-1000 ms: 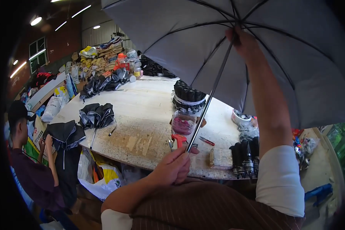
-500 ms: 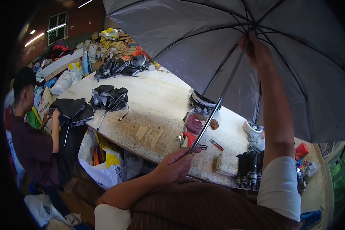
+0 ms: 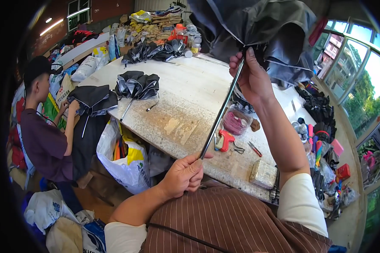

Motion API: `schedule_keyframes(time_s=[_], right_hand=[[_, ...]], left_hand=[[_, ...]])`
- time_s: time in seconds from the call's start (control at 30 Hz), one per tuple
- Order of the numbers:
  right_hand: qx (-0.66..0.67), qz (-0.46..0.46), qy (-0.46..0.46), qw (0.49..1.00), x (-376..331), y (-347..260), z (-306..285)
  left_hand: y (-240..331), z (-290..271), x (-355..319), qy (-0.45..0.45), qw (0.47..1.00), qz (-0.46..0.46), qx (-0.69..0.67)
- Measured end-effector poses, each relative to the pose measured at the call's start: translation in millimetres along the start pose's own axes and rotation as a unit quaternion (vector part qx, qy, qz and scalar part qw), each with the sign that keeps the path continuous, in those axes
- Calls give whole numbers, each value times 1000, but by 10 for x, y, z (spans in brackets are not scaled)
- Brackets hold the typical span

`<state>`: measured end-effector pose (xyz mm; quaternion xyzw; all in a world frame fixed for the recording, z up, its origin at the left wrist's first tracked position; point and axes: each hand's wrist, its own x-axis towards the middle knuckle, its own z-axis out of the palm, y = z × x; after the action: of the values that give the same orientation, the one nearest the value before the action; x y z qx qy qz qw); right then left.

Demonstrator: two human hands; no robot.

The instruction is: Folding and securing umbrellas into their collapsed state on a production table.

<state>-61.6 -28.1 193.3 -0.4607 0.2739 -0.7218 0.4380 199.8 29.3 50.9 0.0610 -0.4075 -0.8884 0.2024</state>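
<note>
A black umbrella (image 3: 278,36) with a silvery-grey lining hangs half folded above the table, its cloth bunched in loose folds. Its metal shaft (image 3: 222,107) slants down toward my body. My left hand (image 3: 183,175) is closed round the shaft's lower end, close to my striped apron. Higher up, my right hand (image 3: 255,80) grips the shaft just below the canopy, thumb pointing up; the runner there is mostly hidden by the fingers. Under the shaft on the table lie a red-handled tool (image 3: 226,140) and small red snips (image 3: 254,149).
The pale worktable (image 3: 185,95) carries a bunched umbrella (image 3: 137,86), a clear tub of pink pieces (image 3: 235,121) and a whitish block (image 3: 264,173). At left a co-worker (image 3: 46,135) handles a dark umbrella (image 3: 95,99). A white sack (image 3: 126,166) stands by the table edge.
The umbrella's canopy has gone from spread wide to half folded. My right hand has come down and left with it. My left hand still holds the shaft's lower end.
</note>
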Motion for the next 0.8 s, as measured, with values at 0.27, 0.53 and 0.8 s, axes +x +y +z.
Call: schedule_keyframes(time_s=[0.27,0.53,0.8], right_hand=[[189,43,-48,980,24,217,-676],[219,-62,-128,965,695,-181,-829],[-57,90,-121,987,-676,964,-768]], left_hand=[[-112,-194,72,3,999,-45,19],[-59,-661,681,38,925,-21,379],[-361,-1524,426,258,806,158,509]])
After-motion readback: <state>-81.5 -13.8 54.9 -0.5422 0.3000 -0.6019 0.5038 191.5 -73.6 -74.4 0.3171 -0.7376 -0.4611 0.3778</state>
